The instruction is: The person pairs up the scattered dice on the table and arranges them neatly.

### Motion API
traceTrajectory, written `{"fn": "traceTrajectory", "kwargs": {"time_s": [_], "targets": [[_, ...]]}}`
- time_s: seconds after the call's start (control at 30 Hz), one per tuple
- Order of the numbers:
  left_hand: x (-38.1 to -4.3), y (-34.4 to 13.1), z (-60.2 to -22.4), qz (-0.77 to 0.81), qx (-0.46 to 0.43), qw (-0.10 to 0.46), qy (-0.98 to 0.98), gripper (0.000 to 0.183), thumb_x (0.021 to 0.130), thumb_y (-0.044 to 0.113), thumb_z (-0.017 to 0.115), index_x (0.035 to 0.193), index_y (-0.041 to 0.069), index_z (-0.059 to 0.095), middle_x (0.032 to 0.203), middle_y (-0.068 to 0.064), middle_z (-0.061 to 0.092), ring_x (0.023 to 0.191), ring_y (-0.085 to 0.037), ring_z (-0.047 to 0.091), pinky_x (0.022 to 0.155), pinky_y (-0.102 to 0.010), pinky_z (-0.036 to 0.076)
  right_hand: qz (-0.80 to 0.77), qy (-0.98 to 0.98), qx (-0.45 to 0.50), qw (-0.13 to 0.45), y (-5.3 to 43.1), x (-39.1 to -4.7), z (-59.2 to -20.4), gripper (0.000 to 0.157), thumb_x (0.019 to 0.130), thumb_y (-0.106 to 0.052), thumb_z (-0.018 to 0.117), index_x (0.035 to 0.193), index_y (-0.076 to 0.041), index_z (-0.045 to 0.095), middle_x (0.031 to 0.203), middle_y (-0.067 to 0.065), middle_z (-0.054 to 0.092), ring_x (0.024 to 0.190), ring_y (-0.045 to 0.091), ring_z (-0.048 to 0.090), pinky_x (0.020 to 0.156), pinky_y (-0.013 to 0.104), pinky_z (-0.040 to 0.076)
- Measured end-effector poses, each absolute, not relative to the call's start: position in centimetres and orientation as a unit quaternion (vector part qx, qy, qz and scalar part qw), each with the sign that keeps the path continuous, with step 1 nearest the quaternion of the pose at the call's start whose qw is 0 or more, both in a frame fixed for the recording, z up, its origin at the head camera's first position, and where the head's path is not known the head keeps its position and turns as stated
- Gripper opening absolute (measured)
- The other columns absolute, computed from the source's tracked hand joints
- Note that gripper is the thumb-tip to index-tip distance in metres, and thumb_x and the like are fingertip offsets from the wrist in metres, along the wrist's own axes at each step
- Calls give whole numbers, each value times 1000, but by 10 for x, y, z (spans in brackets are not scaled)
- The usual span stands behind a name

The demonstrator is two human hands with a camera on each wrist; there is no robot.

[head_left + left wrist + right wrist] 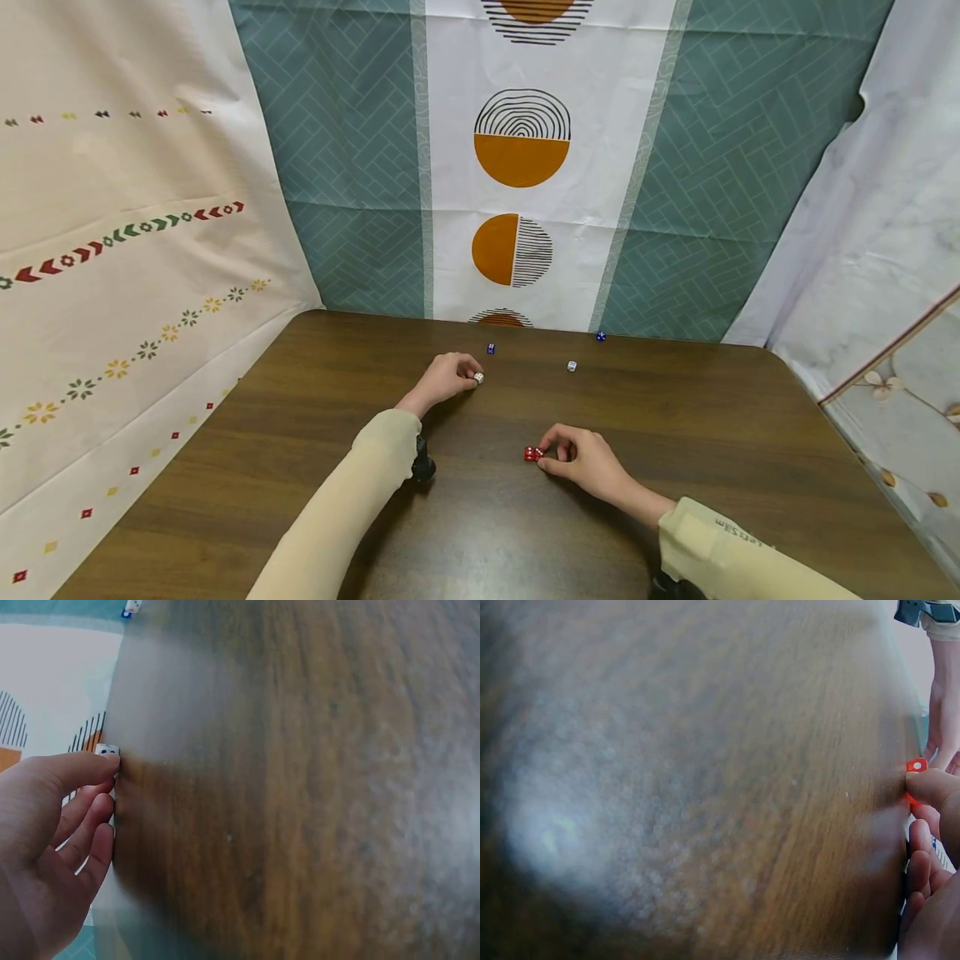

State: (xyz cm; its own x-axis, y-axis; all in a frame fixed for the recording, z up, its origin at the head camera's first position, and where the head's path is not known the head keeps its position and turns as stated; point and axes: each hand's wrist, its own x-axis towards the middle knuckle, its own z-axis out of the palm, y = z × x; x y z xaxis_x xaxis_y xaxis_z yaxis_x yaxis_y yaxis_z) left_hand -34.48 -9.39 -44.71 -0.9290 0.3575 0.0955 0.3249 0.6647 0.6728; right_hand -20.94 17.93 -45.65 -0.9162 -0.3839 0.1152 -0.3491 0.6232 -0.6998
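My left hand (446,379) pinches a white die (478,378) between thumb and fingertips, low over the far middle of the wooden table. In the left wrist view, the thumb partly covers this white die (107,750). Nearer to me, my right hand (588,463) holds a red die (539,452) with thumb and forefinger. Another red die (529,454) appears to sit right against it on the left. From the right wrist, red (917,765) with a white pip shows past the thumb, and the rest is hidden.
Beyond the left hand lies a blue die (491,348). A second white die (572,366) and another blue die (601,337) lie farther right, toward the back edge. Patterned cloths (352,167) hang around the wooden table (712,417).
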Motion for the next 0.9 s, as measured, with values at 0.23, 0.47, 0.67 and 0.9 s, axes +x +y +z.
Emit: {"fn": "traceTrajectory", "kwargs": {"time_s": [0.23, 0.47, 0.67, 0.9], "targets": [[-343, -95, -447, 380, 182, 25, 907, 9, 88, 8, 72, 96, 5, 73, 87, -8, 69, 73, -12, 58, 59, -22, 46, -386, 899, -205, 24, 179, -209, -457, 14, 85, -22, 77, 96, -20, 68, 67, -7, 53, 54, 0, 42, 52, 18, 37], [-340, -96, -446, 379, 185, 25, 906, 8, 88, 10, 73, 94, 5, 74, 86, -7, 70, 74, -11, 59, 65, -21, 45, -383, 901, -204, 25, 179, -209, -457, 14, 85, -22, 77, 96, -21, 67, 68, -8, 52, 54, 0, 42, 53, 19, 37], [-340, -96, -448, 380, 187, 24, 906, 8, 88, 13, 74, 93, 6, 74, 85, -6, 70, 74, -11, 59, 66, -22, 47, -385, 900, -202, 25, 179, -209, -458, 14, 86, -23, 77, 96, -22, 67, 68, -7, 53, 54, 0, 42, 53, 18, 37], [-337, -93, -451, 377, 194, 25, 905, 8, 88, 14, 75, 92, 7, 74, 84, -5, 69, 72, -10, 57, 67, -22, 46, -387, 898, -206, 20, 179, -208, -458, 14, 85, -23, 77, 95, -21, 67, 67, -7, 53, 54, 0, 42, 52, 19, 37]]}}
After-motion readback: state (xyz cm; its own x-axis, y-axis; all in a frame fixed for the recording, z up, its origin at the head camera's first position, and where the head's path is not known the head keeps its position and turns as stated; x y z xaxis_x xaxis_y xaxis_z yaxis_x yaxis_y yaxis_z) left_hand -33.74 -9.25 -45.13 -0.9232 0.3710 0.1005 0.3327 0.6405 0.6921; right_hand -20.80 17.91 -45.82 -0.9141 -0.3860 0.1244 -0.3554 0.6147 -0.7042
